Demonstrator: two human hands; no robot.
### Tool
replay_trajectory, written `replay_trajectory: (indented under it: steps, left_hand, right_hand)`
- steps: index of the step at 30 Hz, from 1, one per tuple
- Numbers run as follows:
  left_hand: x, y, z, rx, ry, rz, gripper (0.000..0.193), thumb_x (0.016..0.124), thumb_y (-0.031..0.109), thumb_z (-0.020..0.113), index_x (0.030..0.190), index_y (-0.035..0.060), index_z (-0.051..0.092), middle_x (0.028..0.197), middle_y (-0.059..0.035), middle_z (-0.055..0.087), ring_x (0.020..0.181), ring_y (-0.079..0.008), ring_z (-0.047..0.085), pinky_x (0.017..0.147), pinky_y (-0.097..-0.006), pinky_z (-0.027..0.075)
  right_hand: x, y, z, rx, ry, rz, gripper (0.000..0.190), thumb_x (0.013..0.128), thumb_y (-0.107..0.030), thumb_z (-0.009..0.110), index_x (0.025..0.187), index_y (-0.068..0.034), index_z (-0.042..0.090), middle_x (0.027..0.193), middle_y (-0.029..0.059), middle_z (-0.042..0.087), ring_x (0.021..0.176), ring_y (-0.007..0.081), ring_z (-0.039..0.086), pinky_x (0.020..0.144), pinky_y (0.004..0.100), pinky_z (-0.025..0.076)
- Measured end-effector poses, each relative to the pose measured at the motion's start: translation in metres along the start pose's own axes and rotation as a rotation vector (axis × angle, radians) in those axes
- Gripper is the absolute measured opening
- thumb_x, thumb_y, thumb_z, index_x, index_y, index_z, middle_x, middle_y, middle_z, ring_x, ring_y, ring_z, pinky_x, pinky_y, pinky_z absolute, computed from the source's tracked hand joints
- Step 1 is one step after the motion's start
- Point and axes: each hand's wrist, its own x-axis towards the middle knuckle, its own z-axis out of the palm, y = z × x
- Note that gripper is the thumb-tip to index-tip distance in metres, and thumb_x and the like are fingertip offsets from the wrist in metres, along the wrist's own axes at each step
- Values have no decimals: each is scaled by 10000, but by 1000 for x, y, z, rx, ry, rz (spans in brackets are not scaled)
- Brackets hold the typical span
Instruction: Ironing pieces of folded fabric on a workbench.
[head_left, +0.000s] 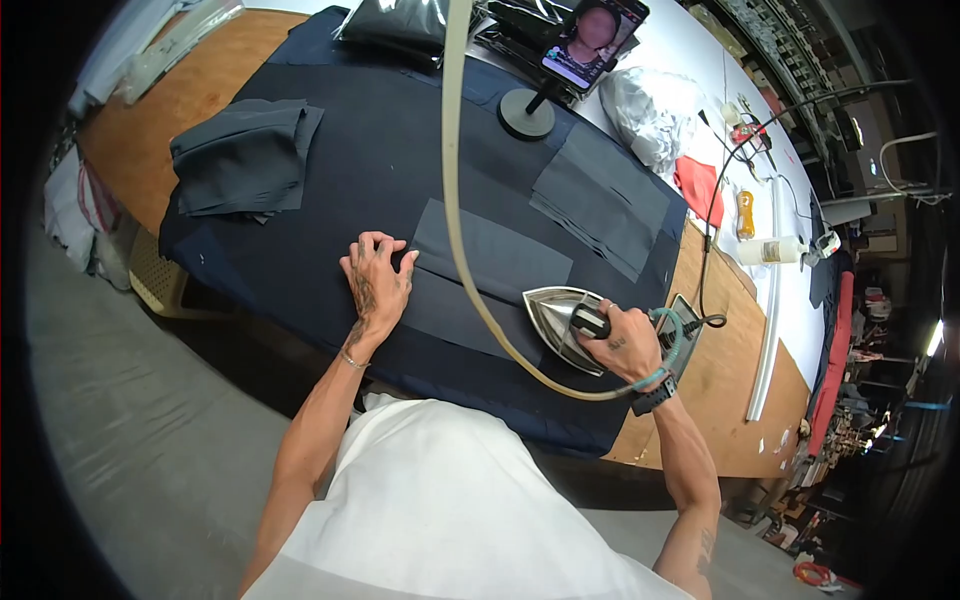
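Observation:
My right hand (624, 341) is closed around the handle of a steam iron (559, 319), whose soleplate rests at the right end of a dark grey fabric piece (491, 251) with a fold or seam along its near side. At the left end of that piece, the thumb and bent fingers of my left hand (377, 281) touch or hover by its corner; whether they pinch the cloth I cannot tell. Dark navy cloth (360, 150) covers the table beneath. A folded fabric stack (244, 161) lies at the far left, and a flat stack of grey panels (600, 199) at the right.
A pale hose (451, 150) hangs across the view to the iron. Beyond the cloth stand a phone on a round-based stand (527, 114) and a clear plastic bag (652, 112). A metal iron rest (681, 337), a white spray bottle (772, 250) and an orange bottle (745, 215) are at the right.

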Motion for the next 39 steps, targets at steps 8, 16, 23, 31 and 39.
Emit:
replay_trajectory:
  steps: [8, 16, 23, 31, 39]
  left_hand:
    - [0, 2, 1, -30, 0, -21, 188, 940, 232, 810, 1011, 74, 735, 1148, -84, 608, 1066, -296, 571, 907, -457, 401]
    - [3, -5, 4, -24, -52, -81, 162, 919, 213, 825, 912, 74, 740, 1130, -84, 622, 1089, -297, 580, 928, -452, 410]
    - [9, -8, 1, -64, -85, -95, 151, 886, 197, 824, 886, 78, 732, 1126, -85, 612, 1084, -297, 582, 938, -455, 409]
    - [11, -9, -2, -129, -92, -145, 147, 878, 197, 831, 863, 85, 738, 1125, -83, 607, 1098, -288, 591, 934, -444, 413]
    - [11, -9, -6, -176, -118, -172, 155, 889, 197, 825, 878, 73, 734, 1128, -93, 597, 1089, -292, 590, 915, -444, 414]
  right_hand:
    - [28, -10, 17, -30, -54, -119, 367, 805, -285, 873, 958, -9, 685, 684, 193, 695, 652, 417, 697, 622, 471, 567]
    - [37, -23, 17, -45, -87, -94, 350, 793, -253, 859, 968, -1, 690, 719, 198, 708, 678, 421, 706, 624, 473, 570]
    - [50, -43, 29, -92, -84, -102, 424, 796, -305, 875, 1064, -18, 717, 665, 175, 686, 617, 385, 707, 574, 466, 577]
    - [74, -74, 36, -99, -111, -112, 449, 822, -294, 860, 1112, 8, 697, 675, 189, 698, 613, 388, 712, 569, 461, 575]
    - [100, -111, 36, -92, -160, -87, 372, 835, -223, 837, 1064, 39, 704, 719, 229, 718, 656, 412, 726, 630, 457, 586]
